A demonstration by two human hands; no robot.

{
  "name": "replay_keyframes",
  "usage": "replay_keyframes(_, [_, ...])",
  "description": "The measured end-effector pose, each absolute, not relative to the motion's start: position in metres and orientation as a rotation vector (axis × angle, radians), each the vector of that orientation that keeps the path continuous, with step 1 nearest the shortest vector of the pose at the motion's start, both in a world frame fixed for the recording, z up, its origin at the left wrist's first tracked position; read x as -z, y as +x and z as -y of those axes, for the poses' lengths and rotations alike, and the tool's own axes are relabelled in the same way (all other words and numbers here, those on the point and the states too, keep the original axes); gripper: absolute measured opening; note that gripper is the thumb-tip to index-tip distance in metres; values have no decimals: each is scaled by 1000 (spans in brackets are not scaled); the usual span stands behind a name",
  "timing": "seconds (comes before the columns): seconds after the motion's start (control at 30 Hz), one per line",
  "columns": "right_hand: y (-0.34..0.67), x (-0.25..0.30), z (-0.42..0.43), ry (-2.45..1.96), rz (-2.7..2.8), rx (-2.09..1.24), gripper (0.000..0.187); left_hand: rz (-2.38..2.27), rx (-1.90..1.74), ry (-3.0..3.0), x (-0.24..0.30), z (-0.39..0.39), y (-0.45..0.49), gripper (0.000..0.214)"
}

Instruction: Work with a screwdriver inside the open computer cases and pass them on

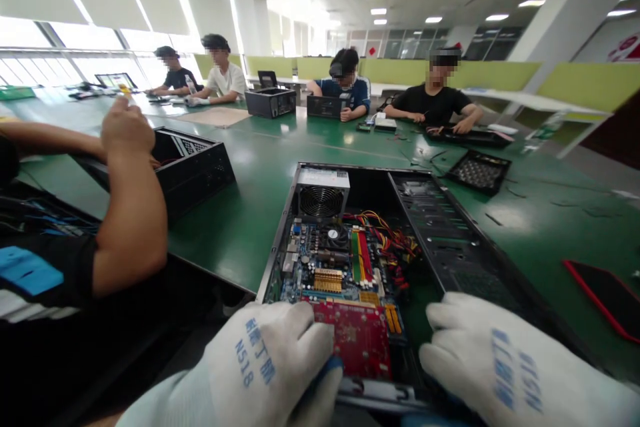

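An open black computer case (293, 213) lies on the green table in front of me. Inside it a blue motherboard (305, 240) carries a round processor fan (334, 235) and bright memory slots. Across the near part of the board lies a red graphics card (357, 340). My left hand (275, 360), in a white glove with blue print, is closed at the card's left end; its fingertips are partly hidden. My gloved right hand (490, 360) is curled over the right near side of the case, and what its fingers press on is mostly hidden.
A power supply (323, 197) and coloured cables (395, 240) fill the case's far part. A co-worker's arm (133, 193) is raised at left beside another case (200, 173). At right lie a black vented panel (477, 170) and a red-edged black panel (605, 297). Several people sit behind.
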State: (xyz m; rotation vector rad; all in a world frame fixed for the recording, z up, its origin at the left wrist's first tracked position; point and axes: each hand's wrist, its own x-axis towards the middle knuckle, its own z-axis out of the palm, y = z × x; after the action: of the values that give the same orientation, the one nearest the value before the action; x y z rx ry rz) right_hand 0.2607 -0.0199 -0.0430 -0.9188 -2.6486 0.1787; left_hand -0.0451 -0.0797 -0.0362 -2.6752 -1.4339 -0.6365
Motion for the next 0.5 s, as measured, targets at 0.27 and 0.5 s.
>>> replay_keyframes(0.27, [140,5,-94,-1043,3118,202,58,1640,550,-2706,26,77,-39,16])
replay_keyframes(0.5, [105,51,-142,-1195,3264,42,78,1735,527,-2731,17,77,-37,15])
